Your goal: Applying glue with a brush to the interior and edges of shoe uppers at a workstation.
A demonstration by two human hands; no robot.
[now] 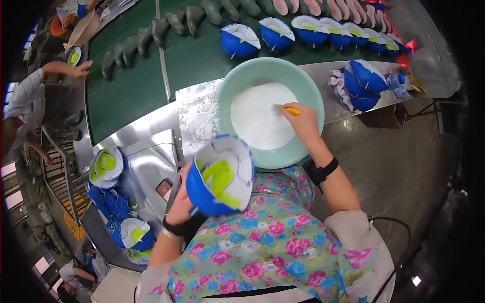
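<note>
My left hand (180, 202) grips a blue shoe upper (202, 194) with a white rim and a yellow-green lining. Its opening faces up, and it hangs just above my lap, beside the near left side of a mint-green basin (314, 103). Most of the left fingers are hidden behind the upper. Inside the basin lies a smooth white paste or liquid (262, 121). Over it, my right hand (304, 123) is closed round the yellow handle of a small brush (291, 110). The bristle end points left, at the white surface; whether they touch is hard to tell.
More blue uppers (240, 40) line the green conveyor belt (129, 96), near dark foot-shaped lasts (195, 19). Others fill a metal tray (151, 146) at left, with a phone (164, 189). White splatter marks the bench. A bottle (398, 86) stands right. Another person (30, 96) works at left.
</note>
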